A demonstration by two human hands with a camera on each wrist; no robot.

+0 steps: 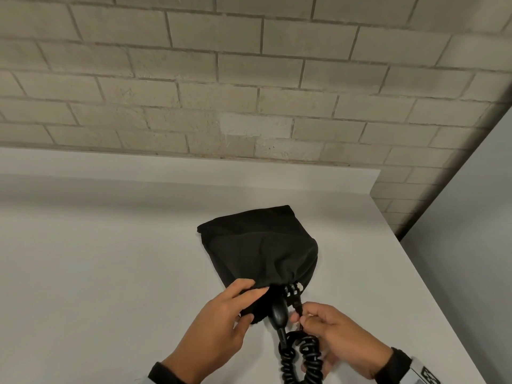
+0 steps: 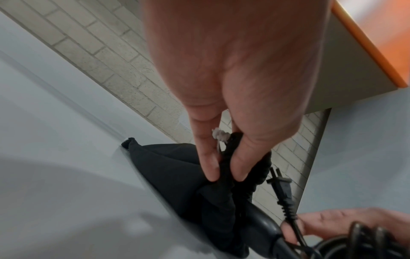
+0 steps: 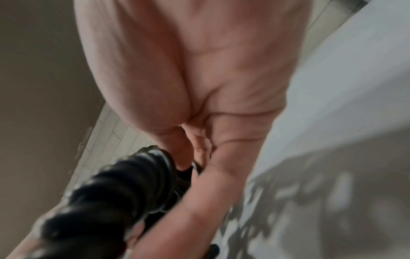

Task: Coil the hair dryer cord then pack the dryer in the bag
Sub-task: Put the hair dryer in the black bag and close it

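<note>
A black cloth bag [image 1: 257,245] lies on the white table [image 1: 110,273], its mouth toward me. The dryer's black handle end [image 1: 278,314] sticks out of the mouth; the rest is hidden inside. My left hand [image 1: 235,303] pinches the bag's rim [image 2: 213,185] between fingers and thumb. My right hand [image 1: 313,320] pinches the thin cord just behind the plug [image 2: 280,185] and cradles the coiled cord [image 1: 302,358] in its curled fingers. In the right wrist view the coiled cord [image 3: 124,185] is a blurred black spiral against the palm.
A brick wall [image 1: 249,79] stands behind the table. The table's right edge [image 1: 432,273] runs diagonally close to my right hand. An orange-edged surface [image 2: 368,43] shows in the left wrist view.
</note>
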